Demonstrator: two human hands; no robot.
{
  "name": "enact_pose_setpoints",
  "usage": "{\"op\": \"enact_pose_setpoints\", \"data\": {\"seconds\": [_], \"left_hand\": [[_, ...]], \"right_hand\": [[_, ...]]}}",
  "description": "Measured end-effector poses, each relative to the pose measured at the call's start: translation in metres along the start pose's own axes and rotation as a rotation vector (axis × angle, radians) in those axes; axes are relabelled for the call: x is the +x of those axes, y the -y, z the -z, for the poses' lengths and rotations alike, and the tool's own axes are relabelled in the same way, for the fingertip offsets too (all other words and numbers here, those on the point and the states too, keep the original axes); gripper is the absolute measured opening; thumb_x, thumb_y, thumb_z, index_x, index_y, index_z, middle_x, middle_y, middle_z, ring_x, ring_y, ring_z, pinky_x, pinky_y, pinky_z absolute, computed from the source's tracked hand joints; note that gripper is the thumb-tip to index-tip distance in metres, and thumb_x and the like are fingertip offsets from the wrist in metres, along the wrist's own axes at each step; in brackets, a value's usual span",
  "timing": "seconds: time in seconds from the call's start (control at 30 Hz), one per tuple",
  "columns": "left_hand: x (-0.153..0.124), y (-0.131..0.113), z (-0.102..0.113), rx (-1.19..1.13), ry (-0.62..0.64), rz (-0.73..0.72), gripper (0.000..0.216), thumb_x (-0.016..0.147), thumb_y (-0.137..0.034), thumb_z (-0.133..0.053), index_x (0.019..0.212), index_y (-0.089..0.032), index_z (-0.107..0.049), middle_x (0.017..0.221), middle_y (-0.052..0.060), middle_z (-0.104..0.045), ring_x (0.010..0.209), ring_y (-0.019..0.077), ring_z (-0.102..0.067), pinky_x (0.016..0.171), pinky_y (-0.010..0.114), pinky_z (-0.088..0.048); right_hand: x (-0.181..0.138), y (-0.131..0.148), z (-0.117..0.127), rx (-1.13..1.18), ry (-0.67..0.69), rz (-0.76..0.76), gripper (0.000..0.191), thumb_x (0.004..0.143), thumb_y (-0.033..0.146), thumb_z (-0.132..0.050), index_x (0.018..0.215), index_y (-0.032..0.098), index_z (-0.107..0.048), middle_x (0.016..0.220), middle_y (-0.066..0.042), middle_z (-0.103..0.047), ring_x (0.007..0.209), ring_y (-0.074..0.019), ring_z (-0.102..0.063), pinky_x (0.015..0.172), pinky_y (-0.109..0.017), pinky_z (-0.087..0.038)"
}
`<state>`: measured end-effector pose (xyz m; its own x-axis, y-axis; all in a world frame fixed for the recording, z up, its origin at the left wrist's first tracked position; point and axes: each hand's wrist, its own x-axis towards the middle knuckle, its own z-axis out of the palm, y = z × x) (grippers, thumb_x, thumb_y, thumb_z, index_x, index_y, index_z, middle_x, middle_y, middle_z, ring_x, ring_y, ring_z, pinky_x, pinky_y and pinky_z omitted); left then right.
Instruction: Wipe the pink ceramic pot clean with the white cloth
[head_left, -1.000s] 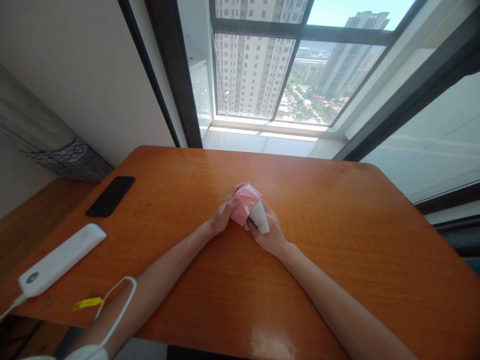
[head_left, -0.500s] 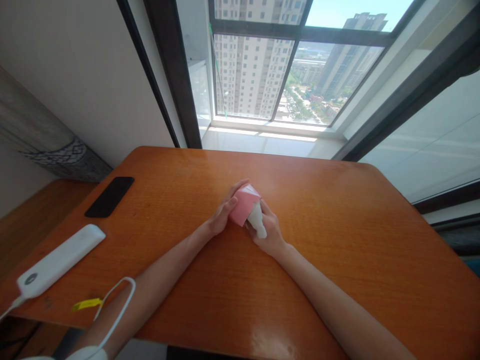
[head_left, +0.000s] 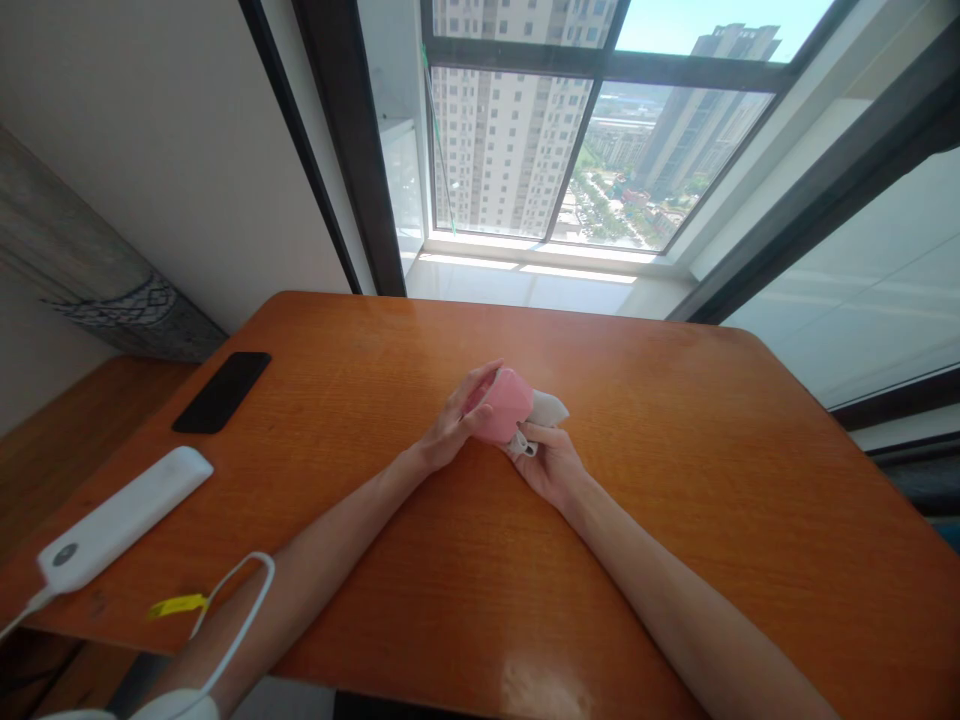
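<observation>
My left hand point(head_left: 459, 412) is closed round the left side of a small pink boxy object point(head_left: 511, 402), held over the middle of the table. At its right side, my right hand point(head_left: 556, 462) grips a crumpled white cloth or tissue point(head_left: 547, 408) that touches the pink object. Part of the white material sticks out above my right fingers. Another small white bit with a dark spot shows below them, and I cannot make out what it is. The fingertips of my right hand are partly hidden behind the two things.
On the left of the wooden table point(head_left: 360, 380) lie a black phone point(head_left: 222, 392) and a long white device point(head_left: 124, 518) with a cable. A white cord point(head_left: 262, 590) with a yellow tag point(head_left: 177, 606) crosses my left forearm. A window point(head_left: 510, 150) stands beyond the far edge.
The pink object has turned and shifted slightly right, showing another face. My right hand has moved a little right, and the white material now points up and right instead of hanging down.
</observation>
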<state>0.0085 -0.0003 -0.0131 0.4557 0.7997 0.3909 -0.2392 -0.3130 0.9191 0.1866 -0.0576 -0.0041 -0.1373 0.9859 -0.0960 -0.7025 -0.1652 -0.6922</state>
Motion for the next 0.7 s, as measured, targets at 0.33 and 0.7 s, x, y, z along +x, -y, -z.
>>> {"op": "enact_pose_setpoints", "data": {"seconds": [0.33,0.7], "left_hand": [[0.000,-0.005,-0.003,-0.004,-0.029,0.054,0.076,0.101,-0.067,-0.068,0.160,-0.022,-0.054,0.161,0.016,-0.060,0.153,0.0394,-0.053,0.131,0.054,-0.039],[0.000,-0.003,-0.003,-0.008,-0.040,0.066,0.077,0.100,-0.070,-0.066,0.159,-0.023,-0.053,0.157,0.015,-0.061,0.147,0.0385,-0.056,0.128,0.053,-0.041]], "right_hand": [[0.001,-0.002,0.003,0.043,-0.012,-0.009,0.059,0.072,0.013,-0.092,0.126,0.028,-0.074,0.100,0.000,-0.086,0.080,-0.0213,-0.079,0.079,-0.036,-0.069],[-0.003,-0.005,-0.011,-0.092,-0.076,0.103,0.061,0.064,0.019,-0.096,0.119,0.029,-0.075,0.094,0.001,-0.084,0.081,-0.0201,-0.077,0.079,-0.033,-0.065]]}}
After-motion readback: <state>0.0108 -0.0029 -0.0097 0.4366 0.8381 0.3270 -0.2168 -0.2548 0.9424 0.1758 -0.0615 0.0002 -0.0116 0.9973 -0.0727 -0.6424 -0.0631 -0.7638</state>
